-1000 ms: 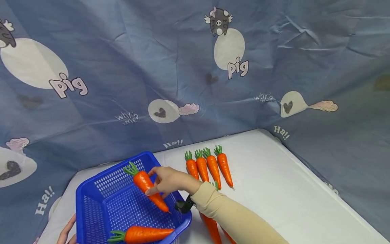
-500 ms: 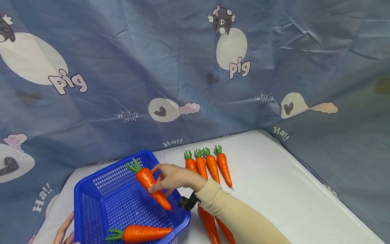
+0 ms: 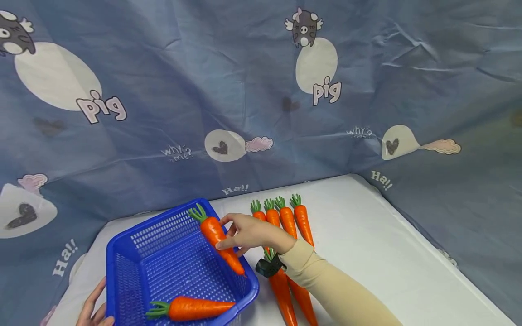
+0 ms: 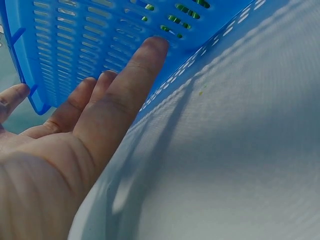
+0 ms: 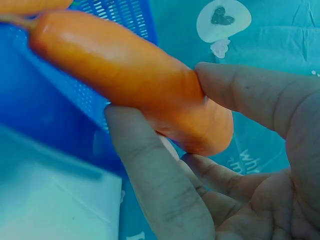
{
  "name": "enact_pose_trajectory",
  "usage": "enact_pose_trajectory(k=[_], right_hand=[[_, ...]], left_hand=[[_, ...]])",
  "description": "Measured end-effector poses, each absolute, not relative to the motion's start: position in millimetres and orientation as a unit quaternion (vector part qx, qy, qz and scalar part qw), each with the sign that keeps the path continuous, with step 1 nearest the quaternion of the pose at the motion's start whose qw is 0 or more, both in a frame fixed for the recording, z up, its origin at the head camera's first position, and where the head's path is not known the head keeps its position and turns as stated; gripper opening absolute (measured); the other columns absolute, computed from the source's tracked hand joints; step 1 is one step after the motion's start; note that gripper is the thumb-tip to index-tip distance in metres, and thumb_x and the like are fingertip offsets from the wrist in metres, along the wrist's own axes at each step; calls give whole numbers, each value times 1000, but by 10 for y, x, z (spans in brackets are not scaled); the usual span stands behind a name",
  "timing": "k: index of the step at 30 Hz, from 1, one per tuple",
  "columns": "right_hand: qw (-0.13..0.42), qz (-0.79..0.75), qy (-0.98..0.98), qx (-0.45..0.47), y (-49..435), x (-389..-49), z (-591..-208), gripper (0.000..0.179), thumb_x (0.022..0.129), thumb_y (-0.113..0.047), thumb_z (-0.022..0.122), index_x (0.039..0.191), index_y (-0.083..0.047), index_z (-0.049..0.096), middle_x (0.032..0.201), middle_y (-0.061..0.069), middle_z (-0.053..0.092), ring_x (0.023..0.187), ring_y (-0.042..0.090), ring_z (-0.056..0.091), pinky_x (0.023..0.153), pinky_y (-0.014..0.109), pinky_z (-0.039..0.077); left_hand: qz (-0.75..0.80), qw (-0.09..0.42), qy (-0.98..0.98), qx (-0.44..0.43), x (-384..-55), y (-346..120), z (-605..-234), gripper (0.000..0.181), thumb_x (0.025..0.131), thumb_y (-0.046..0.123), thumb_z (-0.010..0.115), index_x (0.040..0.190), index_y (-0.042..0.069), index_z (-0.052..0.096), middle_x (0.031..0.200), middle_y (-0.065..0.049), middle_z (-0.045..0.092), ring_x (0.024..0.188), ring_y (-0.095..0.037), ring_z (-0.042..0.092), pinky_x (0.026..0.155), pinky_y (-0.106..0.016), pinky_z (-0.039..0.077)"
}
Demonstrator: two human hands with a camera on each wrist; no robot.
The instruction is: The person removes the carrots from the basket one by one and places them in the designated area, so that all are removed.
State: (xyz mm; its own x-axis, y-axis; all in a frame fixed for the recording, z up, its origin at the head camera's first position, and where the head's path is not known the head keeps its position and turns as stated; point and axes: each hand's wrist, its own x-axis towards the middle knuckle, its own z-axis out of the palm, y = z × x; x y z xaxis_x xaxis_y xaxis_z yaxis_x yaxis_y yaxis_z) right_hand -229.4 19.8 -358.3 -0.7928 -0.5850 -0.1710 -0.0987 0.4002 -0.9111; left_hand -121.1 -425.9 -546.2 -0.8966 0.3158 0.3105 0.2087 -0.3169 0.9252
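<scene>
My right hand (image 3: 254, 233) pinches an orange carrot (image 3: 214, 232) with green leaf stubs, holding it tilted over the right side of a blue plastic basket (image 3: 111, 271). Its leafy end points up and left, its thin tip down and right. In the right wrist view, thumb and fingers press on opposite sides of the carrot (image 5: 125, 60). Another carrot (image 3: 197, 309) lies inside the basket near the front. On the left, my left hand (image 4: 100, 125) touches the basket's slotted outer wall (image 4: 95, 40) with extended fingers.
Several carrots (image 3: 302, 219) lie side by side on the white table (image 3: 367, 253), right of the basket. More carrots (image 3: 281, 290) lie nearer, partly behind the right forearm. A blue patterned cloth (image 3: 261, 90) hangs behind the table.
My right hand has drawn the carrot rightward and slightly up, toward the basket's right side. The left hand stays at the basket. The head view has shifted slightly.
</scene>
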Motion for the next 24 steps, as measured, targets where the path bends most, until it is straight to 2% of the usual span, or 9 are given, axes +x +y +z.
enact_pose_trajectory(k=[4,6,10,18,24], right_hand=[[239,-507,802,-207,321,-2268,-3570,54,96,-20,83,141,-8,56,101,13,61,82,21,71,72,39,68],[239,-509,799,-211,355,-2267,-3566,56,96,-20,82,143,-7,55,103,13,61,83,22,71,73,40,68],[239,-509,797,-219,389,-2272,-3574,59,96,-22,83,144,-6,54,103,13,60,82,21,71,74,40,68],[228,-503,805,-216,521,-2257,-3603,58,96,-22,82,144,-5,54,103,13,62,83,21,71,74,42,68],[226,-504,806,-212,622,-2255,-3664,61,96,-23,82,146,-3,53,104,14,61,84,21,70,75,43,68]], left_hand=[[778,63,580,234,-1173,-4171,-5369,83,109,-10,24,164,52,22,143,18,67,122,-12,72,90,-36,65],[782,59,577,226,-1136,-4153,-5334,81,109,-8,24,163,52,21,142,16,68,120,-13,73,89,-38,66],[786,47,579,212,-1061,-4180,-5295,80,109,-9,26,162,51,23,140,16,69,117,-13,74,86,-38,66],[783,56,577,224,-1062,-4191,-5276,82,109,-9,24,164,52,23,142,16,68,120,-14,74,88,-38,66],[779,54,592,201,-1061,-4185,-5278,79,110,-6,25,162,53,21,140,19,68,118,-13,74,86,-39,67]])
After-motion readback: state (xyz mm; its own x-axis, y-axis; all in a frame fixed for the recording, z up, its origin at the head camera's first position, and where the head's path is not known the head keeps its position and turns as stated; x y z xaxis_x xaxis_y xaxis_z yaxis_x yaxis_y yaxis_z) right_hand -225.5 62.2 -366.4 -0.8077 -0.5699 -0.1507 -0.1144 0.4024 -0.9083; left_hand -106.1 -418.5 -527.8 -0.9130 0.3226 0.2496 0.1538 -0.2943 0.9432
